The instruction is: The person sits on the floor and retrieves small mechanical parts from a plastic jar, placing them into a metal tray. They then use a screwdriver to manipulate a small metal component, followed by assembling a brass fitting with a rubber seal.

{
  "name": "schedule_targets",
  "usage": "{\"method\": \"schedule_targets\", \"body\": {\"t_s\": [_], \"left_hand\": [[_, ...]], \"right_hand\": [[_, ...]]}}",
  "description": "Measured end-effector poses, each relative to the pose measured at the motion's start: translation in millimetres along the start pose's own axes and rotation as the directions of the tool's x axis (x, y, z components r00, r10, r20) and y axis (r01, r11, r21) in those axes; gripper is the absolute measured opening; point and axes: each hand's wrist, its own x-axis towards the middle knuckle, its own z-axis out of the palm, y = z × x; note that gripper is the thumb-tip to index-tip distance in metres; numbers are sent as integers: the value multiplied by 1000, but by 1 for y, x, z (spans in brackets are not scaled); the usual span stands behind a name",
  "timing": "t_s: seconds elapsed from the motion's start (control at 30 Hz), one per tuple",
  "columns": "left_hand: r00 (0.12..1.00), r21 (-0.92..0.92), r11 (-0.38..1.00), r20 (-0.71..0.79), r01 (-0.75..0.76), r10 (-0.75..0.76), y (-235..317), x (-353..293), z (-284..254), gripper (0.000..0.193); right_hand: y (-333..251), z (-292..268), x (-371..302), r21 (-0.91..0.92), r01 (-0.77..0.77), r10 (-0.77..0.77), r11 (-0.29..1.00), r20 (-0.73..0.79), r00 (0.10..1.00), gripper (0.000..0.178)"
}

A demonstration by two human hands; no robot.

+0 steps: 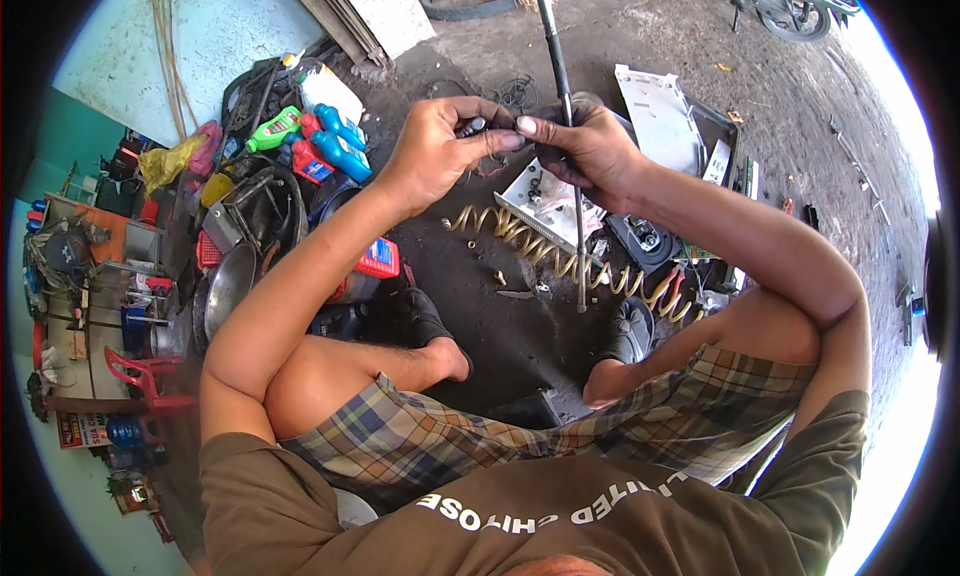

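Observation:
My left hand (pixel 440 151) is raised in front of me, its thumb and index finger pinched together over a small dark piece that the fingers mostly hide. Right beside it, my right hand (pixel 595 151) is closed around a long thin dark rod (pixel 552 41). The rod stands nearly upright in the picture, and its lower end hangs between my feet. The two thumbs almost touch. Beneath my right hand lies a white metal tray (pixel 545 201) with dark parts in it. A yellowish coiled hose (pixel 540 248) stretches across the ground below the tray.
Red-handled pliers (pixel 672 282) and a white metal panel (pixel 660 111) lie to the right. Blue bottles (pixel 342 141), a green bottle (pixel 273 129) and a metal bowl (pixel 230 284) crowd the left. A motorcycle (pixel 790 11) stands far right, a tyre (pixel 465 1) at the back.

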Motion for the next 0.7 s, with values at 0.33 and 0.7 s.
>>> {"method": "schedule_targets", "body": {"t_s": [0.33,0.7], "left_hand": [[998,-31,998,52,49,-47,4,-5,1,18],[991,-178,979,105,99,-81,-13,-7,-1,14]], "right_hand": [[0,0,-5,5,-18,18,1000,26,999,32],[2,-2,-10,36,-32,30,999,68,997,25]]}}
